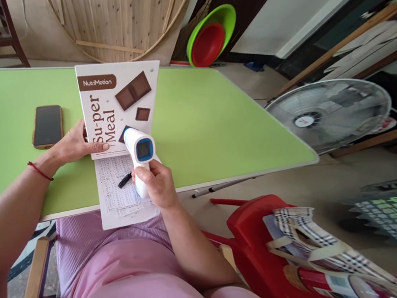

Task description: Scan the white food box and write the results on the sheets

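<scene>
two hands meet near the green tabletop's (224,120) near edge: the left hand (76,143) pinches the nutrimotion box (121,93) by its lower left side, seemingly to steady it upright; the right hand (159,184) grips an infrared thermometer (141,164), screen facing back, likely for easy reading. handwritten papers (111,202) overhang that edge, a black pen (124,180) lying handy.

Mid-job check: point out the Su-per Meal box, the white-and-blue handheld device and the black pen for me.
Su-per Meal box (124,111): head view, middle of its printed front face.
White-and-blue handheld device (144,150): head view, on its dark display.
Black pen (124,181): head view, middle of its barrel.
</scene>
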`<action>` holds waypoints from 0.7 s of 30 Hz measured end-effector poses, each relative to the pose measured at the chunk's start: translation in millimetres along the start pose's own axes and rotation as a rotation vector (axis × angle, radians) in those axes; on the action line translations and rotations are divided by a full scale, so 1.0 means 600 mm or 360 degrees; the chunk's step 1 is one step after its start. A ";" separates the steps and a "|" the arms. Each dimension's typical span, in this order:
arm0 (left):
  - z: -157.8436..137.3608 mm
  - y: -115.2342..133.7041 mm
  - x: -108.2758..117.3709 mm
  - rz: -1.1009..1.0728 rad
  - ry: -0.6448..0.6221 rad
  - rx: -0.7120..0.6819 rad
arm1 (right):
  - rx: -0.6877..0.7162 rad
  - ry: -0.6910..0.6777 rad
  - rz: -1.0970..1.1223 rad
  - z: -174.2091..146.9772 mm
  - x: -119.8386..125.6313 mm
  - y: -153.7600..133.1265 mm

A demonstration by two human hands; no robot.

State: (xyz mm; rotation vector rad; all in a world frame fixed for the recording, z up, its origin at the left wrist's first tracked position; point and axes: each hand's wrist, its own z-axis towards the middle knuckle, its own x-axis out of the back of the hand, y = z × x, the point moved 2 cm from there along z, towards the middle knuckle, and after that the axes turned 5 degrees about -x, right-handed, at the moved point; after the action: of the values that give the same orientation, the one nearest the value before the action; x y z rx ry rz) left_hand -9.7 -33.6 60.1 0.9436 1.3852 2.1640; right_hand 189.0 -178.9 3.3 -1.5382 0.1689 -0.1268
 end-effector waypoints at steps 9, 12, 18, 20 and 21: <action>0.000 -0.004 0.002 0.0037 0.0014 -0.0016 | -0.0002 -0.0014 0.0003 0.003 0.002 0.006; 0.002 -0.009 0.003 0.0021 -0.0003 -0.0045 | 0.0007 -0.0013 0.0014 0.003 0.002 0.007; 0.003 -0.007 0.003 0.0017 -0.0012 -0.0051 | 0.0010 -0.0003 0.0003 0.003 0.002 0.009; 0.003 -0.007 0.003 0.0017 0.0000 -0.0056 | 0.0032 0.0002 -0.0019 0.004 0.002 0.010; 0.002 -0.008 0.004 0.0024 0.0010 -0.0059 | 0.0048 -0.0002 -0.0035 0.004 0.003 0.010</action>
State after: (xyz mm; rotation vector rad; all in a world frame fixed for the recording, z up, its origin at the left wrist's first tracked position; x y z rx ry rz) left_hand -10.5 -29.1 56.9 0.9369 1.3406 2.1977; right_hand 190.9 -176.4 -2.6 -1.5105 0.1485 -0.1456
